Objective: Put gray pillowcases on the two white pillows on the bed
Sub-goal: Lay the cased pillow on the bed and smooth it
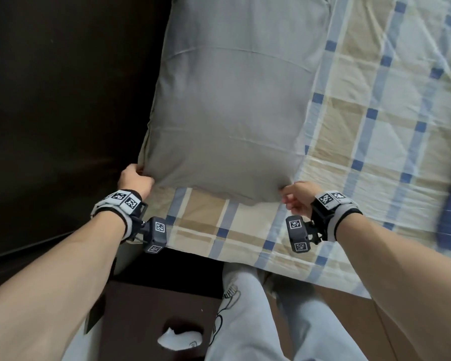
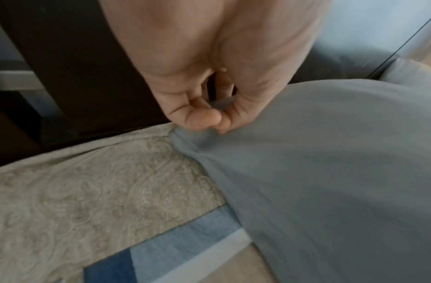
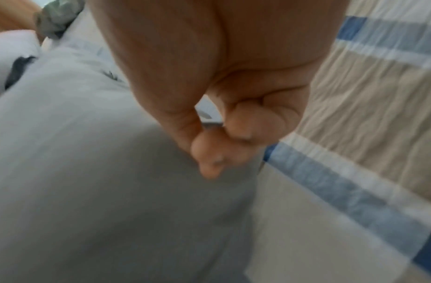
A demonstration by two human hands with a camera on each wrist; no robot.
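Both hands (image 1: 214,186) on gray pillowcase (image 1: 229,105) corners; pillow w/in hidden.

No words, brand names or numbers can be read anywhere here; the only signs are black-and-white square code tags on the wrist bands (image 1: 331,198) and on the small camera blocks (image 1: 155,234) hanging just below them, and a dark print on the grey trousers (image 1: 229,293), too blurred to make out
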